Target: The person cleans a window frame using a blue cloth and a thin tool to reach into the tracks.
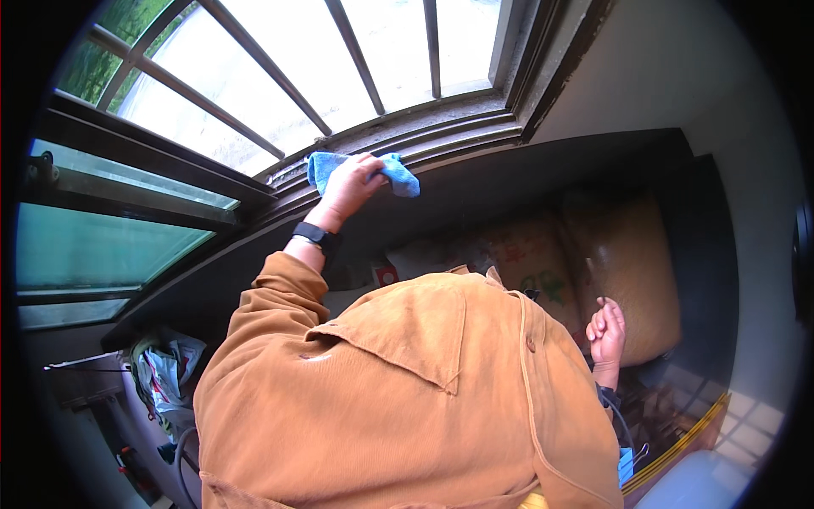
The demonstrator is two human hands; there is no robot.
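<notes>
My left hand (354, 184) is closed on a blue cloth (403, 176) and holds it at the lower track of the window frame (458, 130). The cloth sticks out on both sides of the hand; the part under the palm is hidden. A dark band is on the left wrist. My right hand (607, 327) is at the right, beside my body, in front of a brown sack (636, 273). Its fingers are curled, and no object shows in it.
Metal bars (356, 57) cross the window opening. Glass window panes (108, 245) are at the left. Sacks with printing lie below the sill. Plastic bags (162, 375) hang or lie at the lower left. A yellow-edged item (683, 445) and a pale rounded object (693, 483) are at the lower right.
</notes>
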